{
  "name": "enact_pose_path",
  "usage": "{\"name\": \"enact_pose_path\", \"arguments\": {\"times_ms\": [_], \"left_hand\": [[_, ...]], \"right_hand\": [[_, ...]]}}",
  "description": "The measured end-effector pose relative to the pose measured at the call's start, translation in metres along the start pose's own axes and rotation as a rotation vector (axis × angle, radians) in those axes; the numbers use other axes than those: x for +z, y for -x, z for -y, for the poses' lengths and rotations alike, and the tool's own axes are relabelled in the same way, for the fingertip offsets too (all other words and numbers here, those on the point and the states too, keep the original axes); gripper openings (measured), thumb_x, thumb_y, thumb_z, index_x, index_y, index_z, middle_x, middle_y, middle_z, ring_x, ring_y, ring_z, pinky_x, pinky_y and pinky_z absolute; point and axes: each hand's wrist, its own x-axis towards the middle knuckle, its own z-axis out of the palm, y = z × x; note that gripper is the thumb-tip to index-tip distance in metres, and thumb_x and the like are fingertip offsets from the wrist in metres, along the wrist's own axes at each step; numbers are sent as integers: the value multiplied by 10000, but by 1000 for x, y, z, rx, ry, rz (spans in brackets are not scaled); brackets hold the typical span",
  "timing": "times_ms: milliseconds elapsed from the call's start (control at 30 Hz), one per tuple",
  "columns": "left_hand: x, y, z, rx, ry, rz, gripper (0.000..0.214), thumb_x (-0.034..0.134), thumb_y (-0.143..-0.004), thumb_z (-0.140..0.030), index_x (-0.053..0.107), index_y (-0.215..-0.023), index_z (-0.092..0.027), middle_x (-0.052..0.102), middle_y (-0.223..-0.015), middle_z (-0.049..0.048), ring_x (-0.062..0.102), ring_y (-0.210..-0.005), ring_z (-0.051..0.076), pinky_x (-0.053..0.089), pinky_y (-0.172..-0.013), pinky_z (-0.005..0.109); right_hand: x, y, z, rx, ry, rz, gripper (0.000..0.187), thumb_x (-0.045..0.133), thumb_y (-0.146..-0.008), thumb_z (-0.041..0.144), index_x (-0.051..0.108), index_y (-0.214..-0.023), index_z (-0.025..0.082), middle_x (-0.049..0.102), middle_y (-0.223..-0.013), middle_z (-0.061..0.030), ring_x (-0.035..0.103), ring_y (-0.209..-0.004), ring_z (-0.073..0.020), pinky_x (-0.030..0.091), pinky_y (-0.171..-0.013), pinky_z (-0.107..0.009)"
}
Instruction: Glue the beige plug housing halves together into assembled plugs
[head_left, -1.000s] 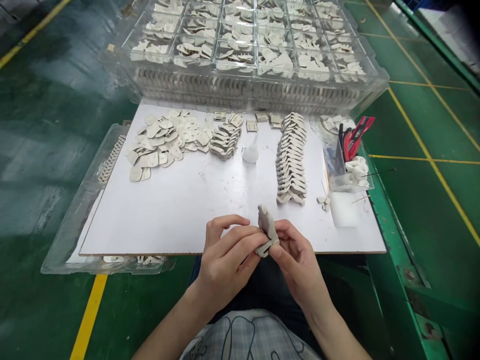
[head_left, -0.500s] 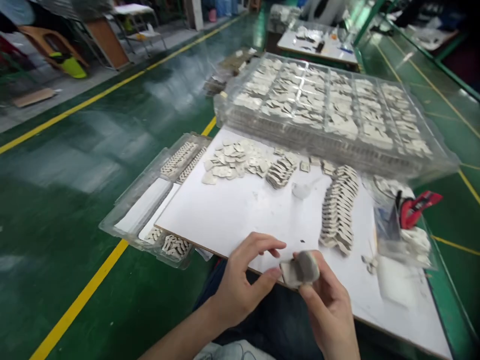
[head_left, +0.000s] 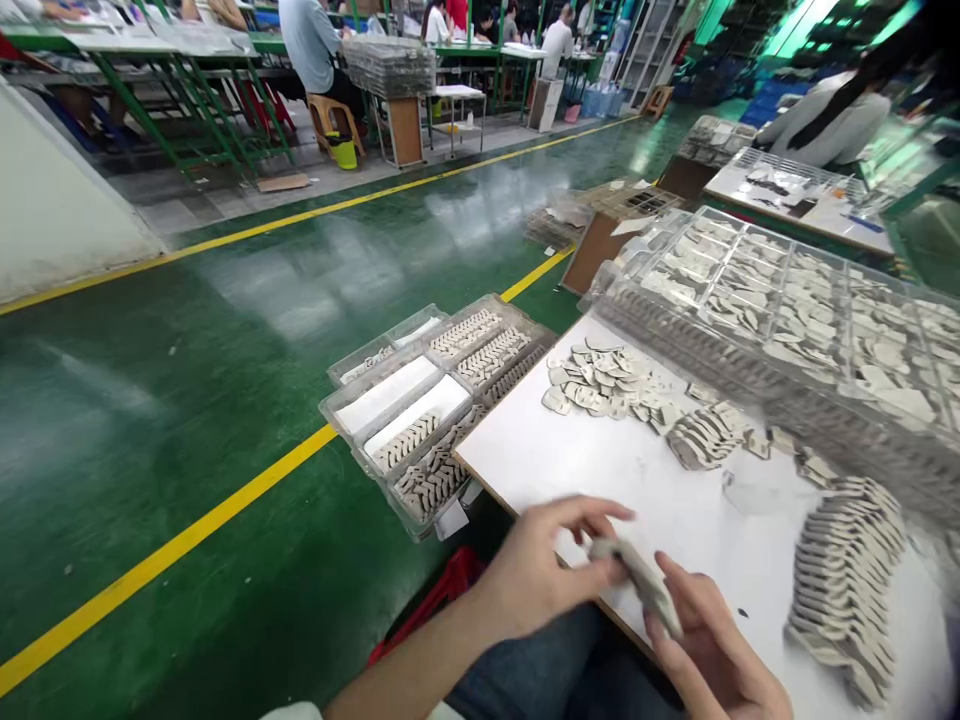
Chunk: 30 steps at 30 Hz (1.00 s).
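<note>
A small, pale grey curved piece point(head_left: 639, 582), blurred by motion, is held up over the front edge of the white board between my two hands. My left hand point(head_left: 551, 560) has its thumb on the piece's left end, the index finger stretched above it. My right hand point(head_left: 712, 635) grips the lower right end between thumb and fingers. On the board beyond lie a loose heap of similar flat pieces point(head_left: 600, 378), a short leaning row of them point(head_left: 703, 435) and a long overlapping stack point(head_left: 847, 585) at the right.
Clear compartment trays point(head_left: 806, 290) full of pieces stand along the board's far side. More trays point(head_left: 360, 432) with pieces and white sheets sit low at the left. A small clear plastic item point(head_left: 750, 492) lies on the white board point(head_left: 517, 440). People sit at tables further back.
The view has swung left, so the board appears further right. The piece has turned from showing its broad face to nearly edge-on, and my left thumb now overlaps its end.
</note>
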Motion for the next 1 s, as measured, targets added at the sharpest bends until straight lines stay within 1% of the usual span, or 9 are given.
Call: {"name": "enact_pose_path", "arguments": {"times_ms": [100,167,433,600,667,733,800,900,1000], "left_hand": [[-29,-11,3,334,-705,-404,200,608,-854,-118,690,-1011,-210,702,-911,19,648,-841,154,493,-757,288],[-45,-20,10,376,-859,-507,142,592,-867,-132,665,-970,-195,700,-918,30,648,-876,187,469,-833,355],[-57,-36,38,358,-1064,-507,109,576,-884,-171,642,-965,-202,653,-855,44,603,-876,239,395,-825,395],[-55,-24,22,303,-1106,-468,402,660,-873,-364,596,-1233,-197,614,-1079,112,612,-1026,297,424,-882,440],[-47,-28,9,366,-1082,-508,393,673,-869,-372,615,-1221,-206,613,-1119,120,607,-1065,300,437,-899,439],[-30,-44,-2,482,-1053,-431,234,652,-895,-304,655,-1116,-230,653,-1078,82,629,-1032,256,438,-909,408],[-6,-73,-8,588,-1036,-238,122,606,-924,-227,667,-1030,-231,689,-1019,44,652,-972,208,438,-880,368],[35,-128,-6,601,-1113,129,145,541,-947,-168,657,-1023,-209,712,-1029,34,650,-1011,204,410,-872,364],[66,-170,4,596,-1237,289,178,553,-907,-109,664,-1029,-175,698,-1089,84,624,-1058,248,376,-898,397]], "right_hand": [[8,-4,9,-58,-6,13,353,678,-873,309,712,-1224,324,583,-778,-58,566,-667,-185,510,-595,-307],[9,-4,8,-63,-13,9,301,628,-912,318,715,-1200,332,579,-791,-58,558,-693,-177,505,-612,-291],[0,15,-6,114,-82,-120,254,649,-897,402,741,-1092,267,555,-825,-48,527,-728,-171,466,-661,-302],[-10,19,1,168,-131,-282,225,647,-898,423,748,-1012,258,533,-725,-23,510,-684,-168,448,-623,-296],[-18,22,-1,153,-87,-373,218,651,-894,420,748,-968,240,531,-702,-22,510,-667,-168,439,-603,-295],[-29,26,-7,119,8,-453,201,654,-894,398,750,-936,227,550,-718,-29,523,-669,-168,440,-602,-295],[-40,29,-16,61,116,-479,183,643,-904,363,755,-931,219,573,-730,-34,544,-669,-168,445,-596,-294],[-52,32,-30,-54,228,-454,167,611,-923,299,753,-929,211,579,-669,-22,553,-616,-161,444,-559,-289],[-55,33,-38,-97,243,-472,166,586,-936,257,743,-931,206,580,-663,-18,554,-600,-153,437,-554,-287]]}}
